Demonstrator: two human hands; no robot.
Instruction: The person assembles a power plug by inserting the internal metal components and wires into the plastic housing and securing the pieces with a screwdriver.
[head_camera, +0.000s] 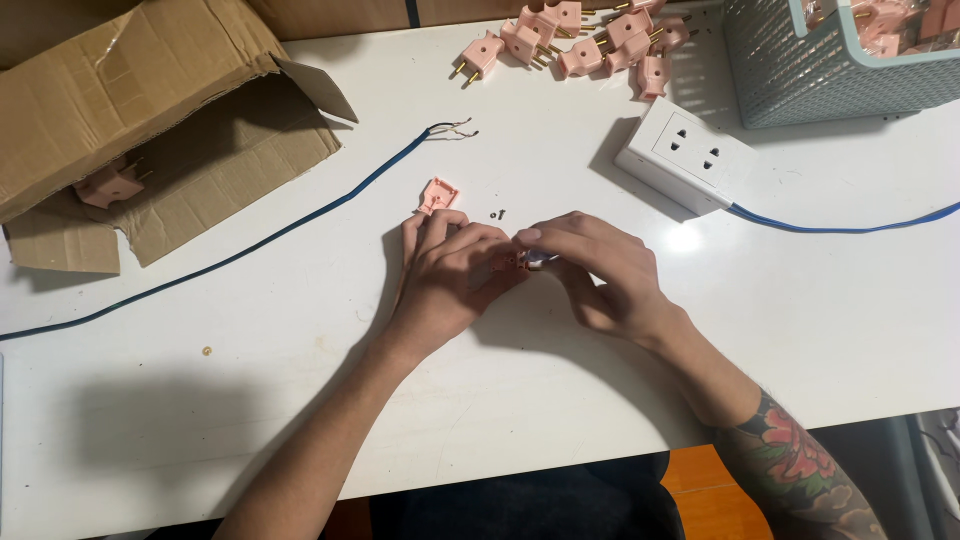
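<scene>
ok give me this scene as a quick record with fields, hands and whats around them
left hand: grips a small pink plastic plug part
right hand: fingertips on the same part, pinching something small I cannot make out
beside hands: pink plastic plug cover, tiny dark screw
cable: blue cord with bared wire ends
back: pile of pink plugs, white socket block, grey mesh basket
left: open cardboard box
surface: white table

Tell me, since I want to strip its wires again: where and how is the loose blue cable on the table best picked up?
Pinch the blue cable across its sheath just behind the bare wire ends, coming from above. It lies flat on the white table with free space on both sides there; the cardboard box crowds it only further left.
</scene>
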